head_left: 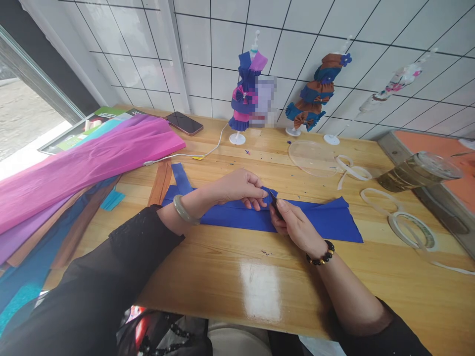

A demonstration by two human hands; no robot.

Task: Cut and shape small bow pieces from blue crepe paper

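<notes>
My left hand [241, 189] pinches a small blue piece [267, 197] between thumb and fingers. Beside it on the right, my right hand [287, 215] is closed on small dark scissors [273, 201], their tip against the blue piece. Both hands are over a long strip of dark blue crepe paper [326, 220] that lies across the table. A short blue strip [181, 178] crosses its left end, next to a brown strip [161, 183]. The lower part of the scissors is hidden in my right palm.
Pink crepe paper [111, 148] and other coloured sheets cover the left side, near a phone [184, 123]. Small dressed forms [243, 96] stand at the back. A clear disc [313, 158], a jar [417, 171] and a tape roll [412, 231] lie to the right.
</notes>
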